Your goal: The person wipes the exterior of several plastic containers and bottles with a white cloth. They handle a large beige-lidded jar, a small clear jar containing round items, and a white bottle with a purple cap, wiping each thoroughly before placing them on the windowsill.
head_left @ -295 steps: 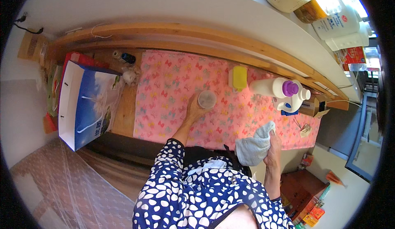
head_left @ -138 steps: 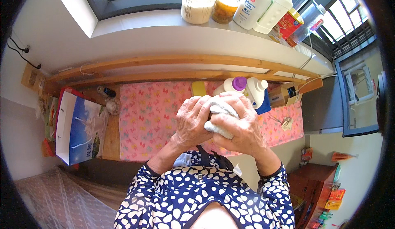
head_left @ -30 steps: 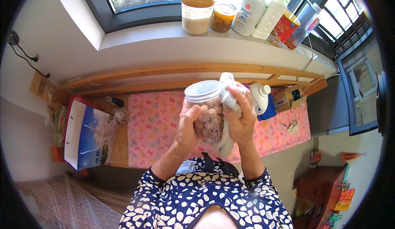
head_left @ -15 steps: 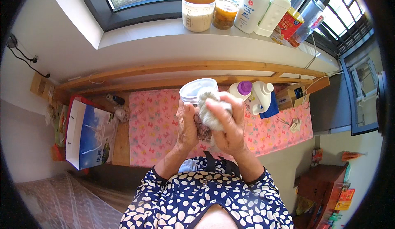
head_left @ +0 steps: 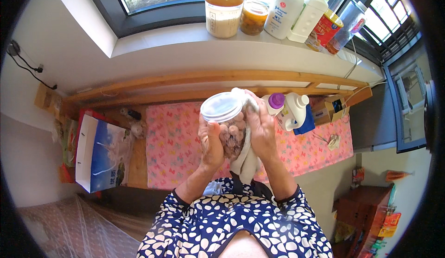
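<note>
A clear plastic jar [head_left: 233, 138] with a whitish lid [head_left: 222, 106] is held up in front of me, tilted a little. Round brownish pieces fill it; their kind I cannot make out. My left hand [head_left: 212, 142] grips the jar's left side, thumb near the lid. In my right hand [head_left: 262, 130] is a pale grey-white cloth [head_left: 248, 160], pressed against the jar's right side near the lid. The cloth's lower end hangs down beside the jar.
Below lies a pink patterned mat [head_left: 174, 142] on a wooden bed frame. To the right stand a purple-capped bottle [head_left: 275, 102] and a white jug [head_left: 295, 112]. A blue-white paper bag [head_left: 104, 153] stands left. Jars and bottles line the windowsill [head_left: 157, 43].
The cloth was bunched over the jar's front in my right hand. Now it lies along the jar's right side and hangs down, and the jar's contents show.
</note>
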The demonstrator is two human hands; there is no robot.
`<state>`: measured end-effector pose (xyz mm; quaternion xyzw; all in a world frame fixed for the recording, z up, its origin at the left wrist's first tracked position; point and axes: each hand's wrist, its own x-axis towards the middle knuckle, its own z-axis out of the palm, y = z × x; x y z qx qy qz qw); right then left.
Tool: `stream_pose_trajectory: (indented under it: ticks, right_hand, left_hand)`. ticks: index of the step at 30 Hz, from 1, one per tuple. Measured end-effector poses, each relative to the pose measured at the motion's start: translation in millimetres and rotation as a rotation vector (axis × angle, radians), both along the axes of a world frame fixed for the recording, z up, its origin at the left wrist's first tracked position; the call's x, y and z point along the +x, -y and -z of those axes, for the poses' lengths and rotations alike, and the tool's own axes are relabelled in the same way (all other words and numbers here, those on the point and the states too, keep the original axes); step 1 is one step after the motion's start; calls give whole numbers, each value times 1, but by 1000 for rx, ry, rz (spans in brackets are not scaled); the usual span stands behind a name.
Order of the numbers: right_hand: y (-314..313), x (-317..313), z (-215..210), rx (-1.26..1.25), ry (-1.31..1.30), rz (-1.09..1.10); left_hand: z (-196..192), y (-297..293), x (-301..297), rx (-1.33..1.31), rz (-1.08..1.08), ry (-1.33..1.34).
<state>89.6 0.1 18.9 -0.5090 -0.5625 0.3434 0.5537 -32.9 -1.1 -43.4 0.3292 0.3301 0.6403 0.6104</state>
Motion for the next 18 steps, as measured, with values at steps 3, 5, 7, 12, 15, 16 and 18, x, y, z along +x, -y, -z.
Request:
stream_pose_trajectory:
  ticks: [3, 5, 7, 12, 15, 16, 18]
  right_hand:
    - [19, -9, 8, 293, 424, 145]
    - [32, -15, 9, 394, 548, 130]
    - [44, -20, 3, 497, 734, 132]
    - [43, -17, 1, 436, 594, 123]
    - [25, -8, 1, 401, 379, 37]
    - [22, -6, -4, 297, 280, -26]
    - [12, -2, 1, 121, 68, -100]
  left_hand:
    - [-13, -3, -1, -51, 9, 69]
    - [-20, -6, 1, -73, -31, 83]
    - [-17, -11, -2, -72, -51, 43]
    - [-22, -6, -6, -58, 189, 130]
    - [-40, -1, -3, -41, 214, 261]
    - [-23, -8, -10, 66, 482, 798]
    - [-9, -2, -17, 25, 396, 532]
